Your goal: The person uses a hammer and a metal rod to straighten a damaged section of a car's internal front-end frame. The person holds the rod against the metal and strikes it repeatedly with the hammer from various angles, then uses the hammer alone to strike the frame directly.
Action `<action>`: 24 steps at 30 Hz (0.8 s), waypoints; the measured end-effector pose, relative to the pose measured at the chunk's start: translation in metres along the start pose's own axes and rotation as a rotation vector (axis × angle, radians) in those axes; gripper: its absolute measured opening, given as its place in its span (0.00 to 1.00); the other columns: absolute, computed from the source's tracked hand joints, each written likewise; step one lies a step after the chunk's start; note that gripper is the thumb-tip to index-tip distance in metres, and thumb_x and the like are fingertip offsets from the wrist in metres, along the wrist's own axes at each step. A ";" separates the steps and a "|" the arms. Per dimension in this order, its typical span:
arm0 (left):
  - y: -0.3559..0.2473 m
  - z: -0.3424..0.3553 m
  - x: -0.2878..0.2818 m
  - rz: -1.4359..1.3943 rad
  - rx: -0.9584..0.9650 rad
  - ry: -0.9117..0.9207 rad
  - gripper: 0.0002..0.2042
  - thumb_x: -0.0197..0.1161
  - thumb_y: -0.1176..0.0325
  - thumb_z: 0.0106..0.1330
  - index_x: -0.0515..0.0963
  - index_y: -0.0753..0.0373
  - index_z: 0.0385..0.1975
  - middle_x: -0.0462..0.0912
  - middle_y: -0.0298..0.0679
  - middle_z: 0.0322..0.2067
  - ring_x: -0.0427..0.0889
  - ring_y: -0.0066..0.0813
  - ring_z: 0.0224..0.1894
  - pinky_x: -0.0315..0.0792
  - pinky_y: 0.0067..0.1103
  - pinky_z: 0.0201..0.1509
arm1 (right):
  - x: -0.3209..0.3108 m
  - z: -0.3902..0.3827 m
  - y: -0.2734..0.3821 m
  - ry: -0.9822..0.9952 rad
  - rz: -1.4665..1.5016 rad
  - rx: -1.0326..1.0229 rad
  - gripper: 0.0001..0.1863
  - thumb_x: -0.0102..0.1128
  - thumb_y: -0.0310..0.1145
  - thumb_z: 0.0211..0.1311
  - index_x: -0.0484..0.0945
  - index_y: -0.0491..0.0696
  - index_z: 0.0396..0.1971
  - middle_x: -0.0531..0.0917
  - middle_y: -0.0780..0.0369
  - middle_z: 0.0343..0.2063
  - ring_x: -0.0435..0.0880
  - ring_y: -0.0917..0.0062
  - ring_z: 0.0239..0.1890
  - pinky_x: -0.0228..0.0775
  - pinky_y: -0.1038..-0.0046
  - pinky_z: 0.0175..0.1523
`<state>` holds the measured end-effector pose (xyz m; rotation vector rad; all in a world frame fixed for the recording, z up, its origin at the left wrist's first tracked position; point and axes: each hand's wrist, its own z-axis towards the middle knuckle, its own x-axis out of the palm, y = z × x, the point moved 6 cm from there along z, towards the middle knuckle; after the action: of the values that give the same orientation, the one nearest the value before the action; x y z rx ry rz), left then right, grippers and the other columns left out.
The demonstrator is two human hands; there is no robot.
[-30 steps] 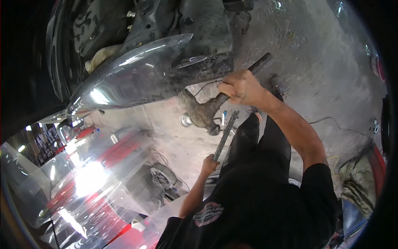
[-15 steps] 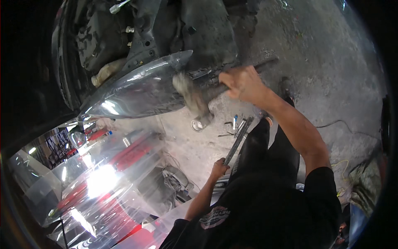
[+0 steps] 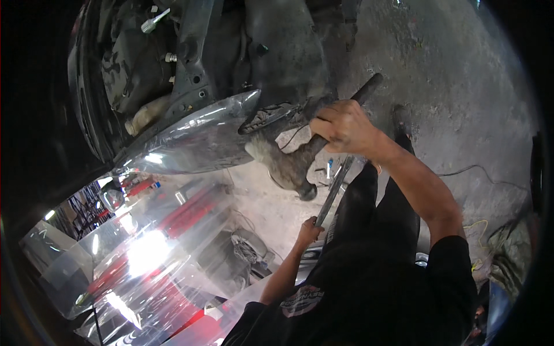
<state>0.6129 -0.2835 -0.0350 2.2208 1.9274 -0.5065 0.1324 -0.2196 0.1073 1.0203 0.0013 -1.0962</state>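
Note:
My right hand (image 3: 343,128) is closed around the dark handle of a big hammer, whose worn, pale-tipped brown head (image 3: 285,170) hangs beside a glossy grey, dented car body panel (image 3: 196,135). I cannot tell whether the head touches the panel. Lower down, my left hand (image 3: 310,230) grips a long flat metal bar (image 3: 333,190) that slants up alongside my legs. Dark car structure (image 3: 196,63) with bolts and fittings lies above the panel.
A red car under clear plastic (image 3: 179,219) stands at lower left, near a wheel-like object (image 3: 245,248). Small tools (image 3: 329,167) and a cable (image 3: 479,170) lie on the grey concrete floor (image 3: 438,98). Crumpled sheeting (image 3: 505,259) is at right.
The hammer head swung up against the panel, blurred, half a second ago and now sits lower beside it. The car appears farther down in view. My left hand keeps the bar.

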 end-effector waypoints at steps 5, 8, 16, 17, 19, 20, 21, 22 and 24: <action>-0.005 0.006 -0.001 0.030 -0.028 0.016 0.17 0.70 0.71 0.57 0.75 0.72 0.42 0.80 0.48 0.21 0.81 0.37 0.17 0.73 0.32 0.19 | -0.005 0.003 -0.009 0.080 0.047 0.052 0.15 0.68 0.36 0.39 0.71 0.50 0.24 0.76 0.61 0.21 0.81 0.62 0.23 0.72 0.61 0.27; -0.015 0.005 -0.001 -0.010 0.037 -0.031 0.14 0.70 0.71 0.57 0.75 0.70 0.37 0.78 0.43 0.18 0.80 0.33 0.16 0.75 0.30 0.17 | -0.004 0.004 -0.009 0.070 0.056 0.025 0.15 0.68 0.38 0.40 0.72 0.50 0.25 0.77 0.61 0.21 0.82 0.62 0.23 0.73 0.61 0.27; -0.032 0.001 0.015 -0.019 -0.016 -0.019 0.19 0.69 0.69 0.56 0.75 0.71 0.45 0.81 0.51 0.23 0.81 0.39 0.18 0.73 0.34 0.19 | -0.013 -0.001 -0.018 0.093 0.169 0.092 0.16 0.67 0.38 0.36 0.74 0.49 0.27 0.77 0.61 0.21 0.83 0.62 0.26 0.72 0.61 0.28; -0.039 -0.001 0.016 -0.028 -0.019 -0.020 0.19 0.69 0.69 0.56 0.75 0.71 0.45 0.81 0.51 0.23 0.81 0.39 0.18 0.73 0.34 0.19 | -0.016 0.001 -0.021 0.100 0.174 0.087 0.16 0.67 0.38 0.36 0.74 0.49 0.27 0.77 0.61 0.21 0.83 0.62 0.26 0.72 0.61 0.28; -0.055 -0.006 0.019 -0.075 -0.003 -0.017 0.12 0.69 0.70 0.58 0.75 0.68 0.36 0.77 0.41 0.19 0.78 0.30 0.16 0.73 0.28 0.18 | -0.023 0.006 -0.038 0.084 0.248 0.225 0.17 0.65 0.43 0.39 0.77 0.47 0.27 0.77 0.59 0.20 0.81 0.61 0.23 0.71 0.61 0.28; -0.061 -0.009 0.021 -0.086 -0.008 -0.019 0.12 0.69 0.70 0.58 0.75 0.68 0.36 0.77 0.41 0.19 0.78 0.30 0.16 0.73 0.28 0.18 | -0.025 0.008 -0.042 0.093 0.254 0.220 0.17 0.65 0.43 0.39 0.77 0.47 0.27 0.77 0.59 0.20 0.81 0.61 0.23 0.71 0.61 0.28; -0.067 -0.010 0.023 -0.103 -0.017 -0.003 0.12 0.69 0.69 0.58 0.75 0.67 0.36 0.77 0.41 0.19 0.78 0.30 0.17 0.72 0.27 0.17 | -0.026 0.011 -0.048 0.117 0.231 0.225 0.16 0.65 0.38 0.35 0.77 0.47 0.27 0.77 0.59 0.20 0.80 0.61 0.23 0.71 0.61 0.28; -0.074 -0.011 0.026 -0.121 -0.026 0.015 0.12 0.69 0.69 0.58 0.75 0.67 0.36 0.77 0.41 0.20 0.78 0.30 0.17 0.72 0.27 0.17 | -0.028 0.013 -0.052 0.140 0.207 0.229 0.16 0.66 0.33 0.32 0.78 0.46 0.27 0.77 0.58 0.20 0.80 0.60 0.23 0.71 0.62 0.28; -0.083 -0.012 0.028 -0.123 -0.052 0.015 0.16 0.68 0.70 0.57 0.75 0.70 0.41 0.80 0.48 0.22 0.81 0.37 0.19 0.73 0.32 0.21 | -0.035 0.019 -0.054 0.153 0.223 0.203 0.17 0.66 0.31 0.30 0.78 0.46 0.28 0.78 0.58 0.21 0.81 0.60 0.23 0.71 0.62 0.28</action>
<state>0.5360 -0.2398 -0.0250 2.0906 2.0695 -0.4513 0.0665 -0.2113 0.0979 1.2536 -0.1000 -0.8243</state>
